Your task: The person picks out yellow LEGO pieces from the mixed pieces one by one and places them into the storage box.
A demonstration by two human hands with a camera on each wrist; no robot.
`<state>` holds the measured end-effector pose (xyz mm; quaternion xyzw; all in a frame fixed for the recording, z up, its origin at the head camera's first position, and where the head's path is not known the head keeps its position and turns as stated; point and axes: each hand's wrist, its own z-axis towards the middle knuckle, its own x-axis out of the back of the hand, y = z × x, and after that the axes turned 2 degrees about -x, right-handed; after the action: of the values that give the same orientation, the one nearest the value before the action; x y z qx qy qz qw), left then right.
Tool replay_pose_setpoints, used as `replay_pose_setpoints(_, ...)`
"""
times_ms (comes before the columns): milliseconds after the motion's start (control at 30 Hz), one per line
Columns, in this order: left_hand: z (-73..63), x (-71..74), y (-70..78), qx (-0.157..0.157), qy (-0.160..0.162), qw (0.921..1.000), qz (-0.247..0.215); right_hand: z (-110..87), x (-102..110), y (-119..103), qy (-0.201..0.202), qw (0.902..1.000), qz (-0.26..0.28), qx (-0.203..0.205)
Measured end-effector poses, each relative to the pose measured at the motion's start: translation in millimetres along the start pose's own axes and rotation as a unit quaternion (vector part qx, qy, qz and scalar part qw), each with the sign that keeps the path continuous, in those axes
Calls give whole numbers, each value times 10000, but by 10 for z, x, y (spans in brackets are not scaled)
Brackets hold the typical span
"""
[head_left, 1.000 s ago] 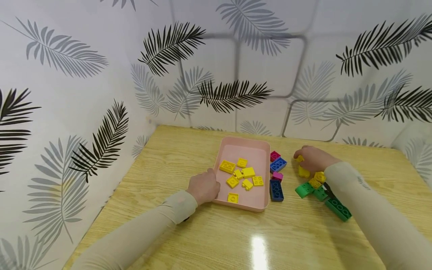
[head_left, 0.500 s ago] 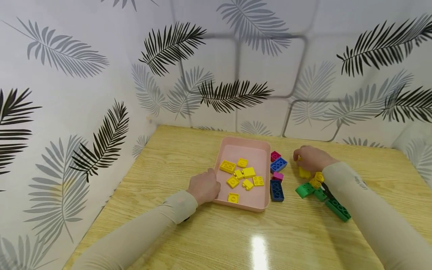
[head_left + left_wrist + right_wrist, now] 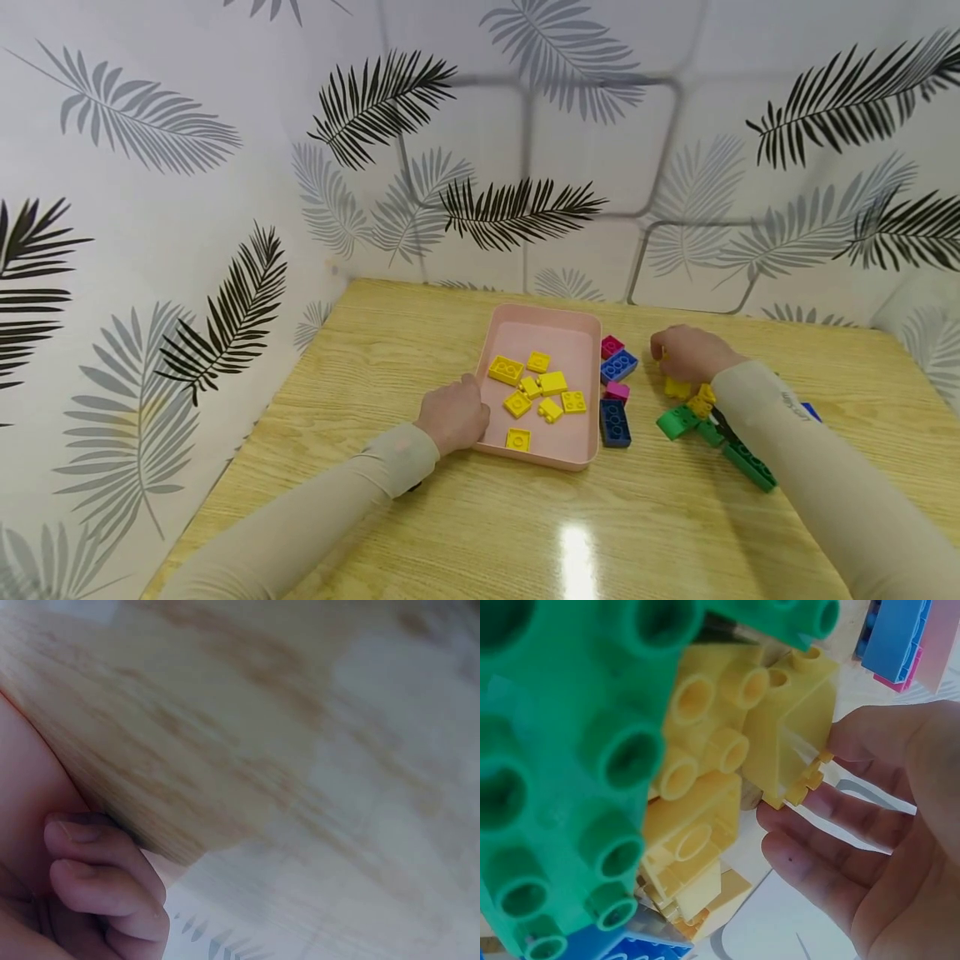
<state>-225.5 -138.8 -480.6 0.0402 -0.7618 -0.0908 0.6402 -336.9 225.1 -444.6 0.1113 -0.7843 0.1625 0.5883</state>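
My left hand (image 3: pixel 452 414) grips the near left edge of the pink tray (image 3: pixel 546 312); its curled fingers (image 3: pixel 109 889) lie against the tray's outer wall in the left wrist view. Several yellow bricks (image 3: pixel 553 382) lie scattered in the tray. To the right of it, my right hand (image 3: pixel 693 353) is low over a group of yellow bricks (image 3: pixel 677 388). In the right wrist view its thumb and fingers pinch a yellow brick (image 3: pixel 799 724) at the pile's edge. More yellow bricks (image 3: pixel 705 727) and a large green brick (image 3: pixel 562 787) fill that view's left side.
Between tray and right hand lie a blue brick (image 3: pixel 618 367), a dark blue brick (image 3: pixel 615 423) and pink bricks (image 3: pixel 617 392). Green bricks (image 3: pixel 748 465) lie under the right forearm, and another blue brick (image 3: pixel 810 411) shows beyond it. A patterned wall (image 3: pixel 450 125) borders the wooden table (image 3: pixel 390 333).
The right hand and forearm have shifted slightly left, uncovering a bit of a blue brick beyond the sleeve. The left hand and the tray have stayed in place.
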Motion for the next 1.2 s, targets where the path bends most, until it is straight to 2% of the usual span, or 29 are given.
replay_pose_setpoints(167, -4, -3, 5, -35, 3, 10000, 23, -22, 0, -13, -36, 10000, -4, -46)
replay_pose_setpoints(400, -22, 15, 19, -46, 20, 10000, 40, -61, 26, -29, 377, 9982, -386, 269)
replay_pose_setpoints(800, -30, 29, 31, 67, -67, 10000, 22, -158, 136, -134, 938, 9929, -367, 635)
replay_pose_setpoints(967, -28, 25, 31, 64, -46, 10000, 55, -209, 223, -289, 1125, 9902, -342, 754)
replay_pose_setpoints(1200, -23, 29, 32, 99, -63, 9999, 40, -272, 327, -623, 1281, 9867, -294, 952)
